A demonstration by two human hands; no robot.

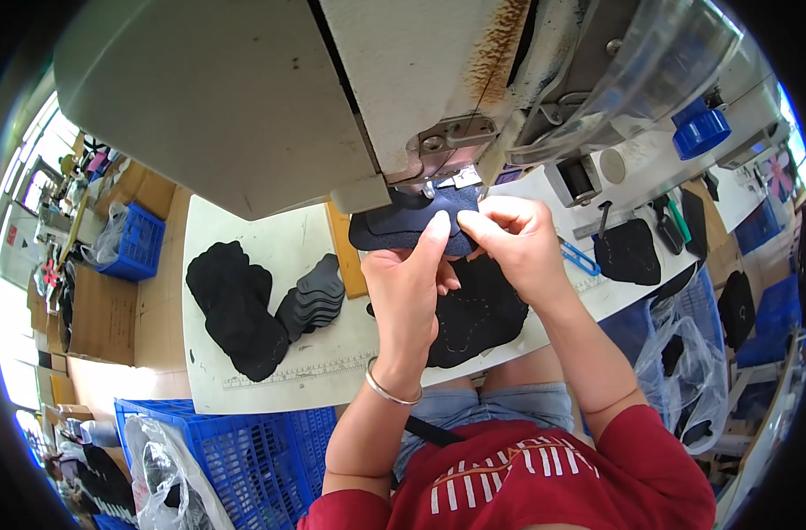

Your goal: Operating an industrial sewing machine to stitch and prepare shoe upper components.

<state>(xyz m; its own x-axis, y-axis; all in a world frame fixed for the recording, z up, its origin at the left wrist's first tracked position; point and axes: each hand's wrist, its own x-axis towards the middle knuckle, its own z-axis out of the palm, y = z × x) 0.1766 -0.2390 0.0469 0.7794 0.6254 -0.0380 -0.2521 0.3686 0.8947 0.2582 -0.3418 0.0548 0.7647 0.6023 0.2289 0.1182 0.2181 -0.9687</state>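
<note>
Under the sewing machine (pixel 218 97), left hand (pixel 409 274) and right hand (pixel 519 237) pinch one seemingly unfinished dark piece (pixel 392 226), with grey pieces (pixel 319 290) likely remaining.

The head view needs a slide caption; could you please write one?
Left hand and right hand hold dark fabric at a sewing machine, a black pile on the table.

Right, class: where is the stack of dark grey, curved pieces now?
In the head view, the dark grey stack lies on the white table, left of the person's left hand, between the black fabric pile and the flat yellow strip.
</note>
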